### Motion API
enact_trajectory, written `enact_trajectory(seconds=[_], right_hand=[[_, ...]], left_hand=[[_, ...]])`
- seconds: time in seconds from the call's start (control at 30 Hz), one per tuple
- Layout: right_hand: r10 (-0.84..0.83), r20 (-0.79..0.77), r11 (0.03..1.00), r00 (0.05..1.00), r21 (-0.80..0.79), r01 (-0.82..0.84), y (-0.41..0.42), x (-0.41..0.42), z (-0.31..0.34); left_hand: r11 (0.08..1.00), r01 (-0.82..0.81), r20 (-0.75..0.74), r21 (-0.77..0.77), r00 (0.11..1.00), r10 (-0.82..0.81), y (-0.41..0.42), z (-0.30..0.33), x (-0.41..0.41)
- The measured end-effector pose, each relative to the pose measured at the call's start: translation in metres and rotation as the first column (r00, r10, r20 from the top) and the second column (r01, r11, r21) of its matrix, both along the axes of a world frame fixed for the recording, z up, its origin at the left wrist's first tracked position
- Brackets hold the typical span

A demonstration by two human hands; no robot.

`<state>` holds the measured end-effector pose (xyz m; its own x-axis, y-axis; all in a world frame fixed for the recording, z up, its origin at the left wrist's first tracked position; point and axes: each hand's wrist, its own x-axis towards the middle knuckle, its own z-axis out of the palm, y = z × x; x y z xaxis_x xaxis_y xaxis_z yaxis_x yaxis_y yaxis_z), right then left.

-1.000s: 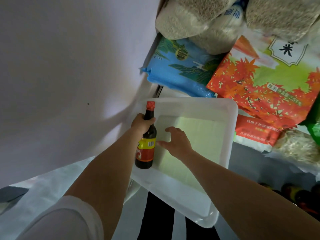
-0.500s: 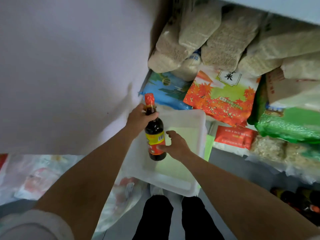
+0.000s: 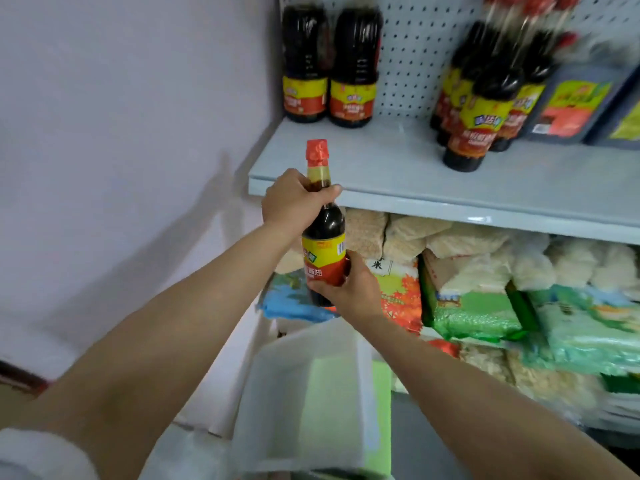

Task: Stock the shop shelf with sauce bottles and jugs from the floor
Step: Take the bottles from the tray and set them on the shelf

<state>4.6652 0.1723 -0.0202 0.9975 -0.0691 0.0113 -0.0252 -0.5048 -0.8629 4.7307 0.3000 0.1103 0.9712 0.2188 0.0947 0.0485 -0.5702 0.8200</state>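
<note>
Whereas half a second earlier the sauce bottle hung over the white tub, it now stood upright in the air before the front edge of the shelf. Left hand gripped its neck; right hand had closed round its labelled base. Two large bottles had come into view at the shelf's back.

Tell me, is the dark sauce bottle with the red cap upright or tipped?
Upright: the dark sauce bottle with the red cap has its cap on top.

Sauce bottle in both hands, before the shelf
</note>
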Motion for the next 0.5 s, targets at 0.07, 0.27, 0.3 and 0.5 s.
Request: enact_trajectory(seconds=[0.07, 0.27, 0.3, 0.5], right_hand=[[-0.046, 0.104, 0.999, 0.994, 0.021, 0.044, -0.020, 0.002, 0.036], [-0.116, 0.256, 0.991, 0.960, 0.093, 0.095, -0.105, 0.002, 0.114], [-0.115, 0.274, 0.991, 0.955, 0.100, 0.091, -0.120, 0.001, 0.123], [-0.091, 0.309, 0.993, 0.947, 0.102, 0.062, -0.211, 0.015, 0.150]], left_hand=[[0.993, 0.079, 0.078, -0.093, 0.994, -0.072, -0.015, 0.036, 0.001], [0.800, 0.510, 0.045, -0.317, 0.850, -0.524, -0.068, 0.103, 0.001], [0.787, 0.539, 0.018, -0.300, 0.828, -0.560, -0.081, 0.107, 0.000], [0.762, 0.572, 0.103, -0.304, 0.815, -0.571, -0.168, 0.121, -0.004]])
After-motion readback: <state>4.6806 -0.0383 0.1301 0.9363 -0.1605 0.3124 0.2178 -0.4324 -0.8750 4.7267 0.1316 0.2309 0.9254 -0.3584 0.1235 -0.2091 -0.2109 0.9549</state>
